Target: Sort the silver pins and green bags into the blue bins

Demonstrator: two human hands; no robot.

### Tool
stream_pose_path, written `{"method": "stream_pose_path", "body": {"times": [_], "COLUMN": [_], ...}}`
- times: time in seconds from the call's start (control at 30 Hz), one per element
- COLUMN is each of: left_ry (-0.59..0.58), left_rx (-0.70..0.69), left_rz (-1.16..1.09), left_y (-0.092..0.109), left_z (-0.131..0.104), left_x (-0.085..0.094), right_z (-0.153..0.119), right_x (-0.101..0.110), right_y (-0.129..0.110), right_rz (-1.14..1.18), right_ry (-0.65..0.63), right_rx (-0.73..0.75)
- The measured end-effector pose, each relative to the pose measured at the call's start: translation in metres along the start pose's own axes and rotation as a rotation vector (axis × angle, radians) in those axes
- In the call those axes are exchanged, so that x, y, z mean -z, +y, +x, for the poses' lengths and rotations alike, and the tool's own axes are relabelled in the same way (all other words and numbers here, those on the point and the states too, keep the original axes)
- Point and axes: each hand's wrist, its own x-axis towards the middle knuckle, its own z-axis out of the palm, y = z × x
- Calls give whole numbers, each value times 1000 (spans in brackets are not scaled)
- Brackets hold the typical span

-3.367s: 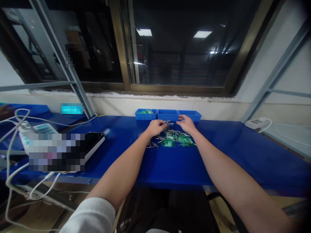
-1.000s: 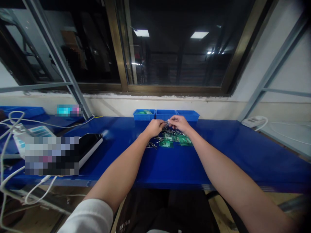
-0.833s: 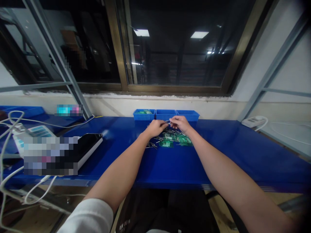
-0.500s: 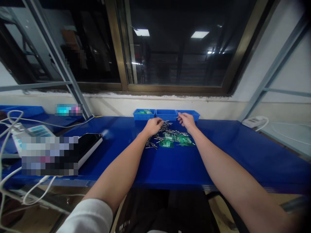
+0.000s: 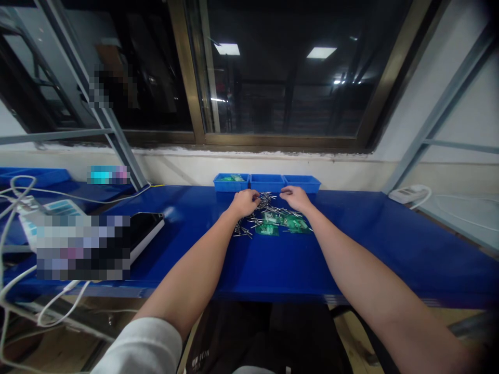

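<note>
A loose pile of thin metal pins [image 5: 268, 208], perhaps blind rivets, lies on the blue table. My left hand [image 5: 245, 202] is at the pile's left side, its fingers curled together over the pins. Across the pile, my right hand [image 5: 298, 198] hovers just in front of the right blue bin [image 5: 302, 181], thumb and fingers drawn together. Whatever either hand pinches is too small to make out. Small green packets, one of them a green bag [image 5: 267, 229], lie at the near edge of the pile, with pins on and around them.
Against the wall, a middle blue bin [image 5: 267, 180] adjoins a left blue bin [image 5: 220, 183] holding green packets. A dark-topped white device [image 5: 146, 228] and white cables [image 5: 58, 311] occupy the left. A white power strip [image 5: 407, 193] sits far right beside a metal frame post [image 5: 440, 101].
My right hand has shifted slightly left and lower, from the right bin's front edge toward the pins. My left hand stays almost where it was over the pile.
</note>
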Motion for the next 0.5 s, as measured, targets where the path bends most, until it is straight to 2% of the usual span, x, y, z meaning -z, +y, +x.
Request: {"method": "stream_pose_path", "body": {"times": [0.13, 0.23, 0.5], "left_ry": [-29, -54, -128], "left_rx": [5, 15, 17], "left_rz": [91, 109, 152], "left_y": [0, 2, 9], "left_z": [-1, -3, -4], "left_x": [-1, -1, -2], "right_z": [-7, -11, -16], "right_x": [-7, -12, -23], "right_y": [-9, -16, -27], "right_rz": [-227, -318, -421], "right_ry": [-87, -140, -151], "right_rx": [171, 215, 101]}}
